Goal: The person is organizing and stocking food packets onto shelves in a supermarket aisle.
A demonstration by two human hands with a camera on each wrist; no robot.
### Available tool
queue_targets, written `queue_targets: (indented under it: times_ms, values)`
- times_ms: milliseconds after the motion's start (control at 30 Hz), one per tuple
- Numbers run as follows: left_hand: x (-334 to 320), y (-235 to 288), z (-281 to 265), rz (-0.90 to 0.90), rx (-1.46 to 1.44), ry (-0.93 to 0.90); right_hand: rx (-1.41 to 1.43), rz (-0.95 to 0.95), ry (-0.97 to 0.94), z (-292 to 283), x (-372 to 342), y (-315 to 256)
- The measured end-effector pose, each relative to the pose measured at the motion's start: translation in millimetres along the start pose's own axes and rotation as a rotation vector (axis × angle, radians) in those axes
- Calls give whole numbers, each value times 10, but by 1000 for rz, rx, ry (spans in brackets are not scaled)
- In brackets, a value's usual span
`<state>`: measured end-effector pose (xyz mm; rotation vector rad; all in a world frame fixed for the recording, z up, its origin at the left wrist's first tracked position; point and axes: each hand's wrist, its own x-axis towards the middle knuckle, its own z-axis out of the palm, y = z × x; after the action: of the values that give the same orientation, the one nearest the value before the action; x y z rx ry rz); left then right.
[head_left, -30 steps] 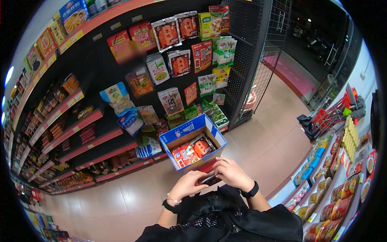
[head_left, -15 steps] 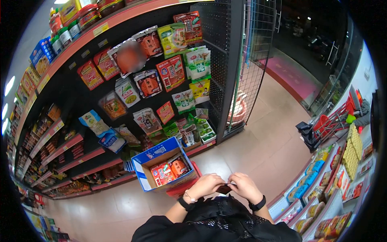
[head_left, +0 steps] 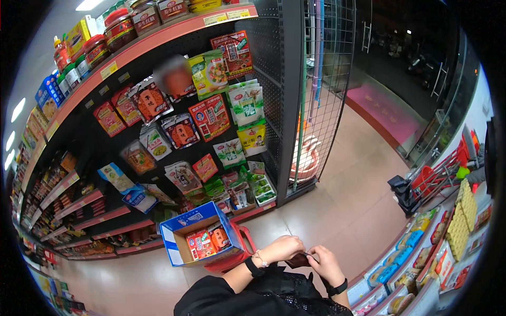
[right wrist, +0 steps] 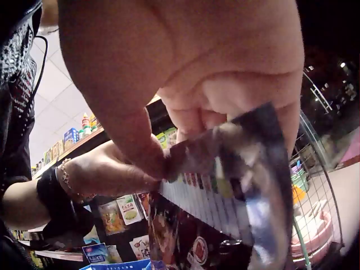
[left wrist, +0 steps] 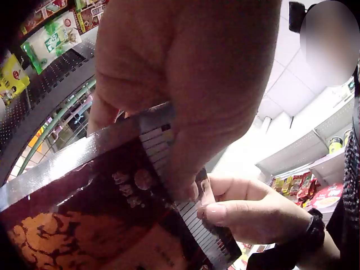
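Observation:
A dark, shiny food packet (left wrist: 95,208) with a silver edge and an orange food picture is held between both hands in front of the body. My left hand (head_left: 284,249) grips it along its top edge. Beside it, my right hand (head_left: 326,263) pinches the packet's corner between thumb and fingers, as the left wrist view shows. In the head view the packet (head_left: 299,260) shows only as a small dark patch below the hands. To the left stands a blue carton (head_left: 191,217), its top open, holding red packets (head_left: 200,244).
Something red (head_left: 245,237) lies under and beside the carton. Hanging packets (head_left: 209,118) cover the black rack ahead, next to a wire mesh panel (head_left: 327,95). Snack shelves (head_left: 387,268) line the right side, with a folded red trolley (head_left: 427,176) behind them.
The view has turned to the right, so the rack and carton have shifted left and down. Both hands keep hold of the packet, now farther right of the carton.

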<state>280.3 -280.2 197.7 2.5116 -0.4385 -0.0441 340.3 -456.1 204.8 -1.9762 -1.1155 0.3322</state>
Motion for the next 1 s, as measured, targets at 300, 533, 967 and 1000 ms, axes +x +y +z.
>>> queue_targets:
  times_ms: [300,533,967,1000]
  values:
    - [134,-581,-229,-19,-114,157,66,31,-59,17,687,103]
    - [-258,-1089,-772,-140,-14,495,141,-201,-271,145,1762,-58]
    - [-1028,-1323,-1562,-403,108,1106,580,-160,-637,984,3040,-267]
    - [-1046,-1330,-1624,-436,109,1148,513,-258,-679,1085,3131,-219]
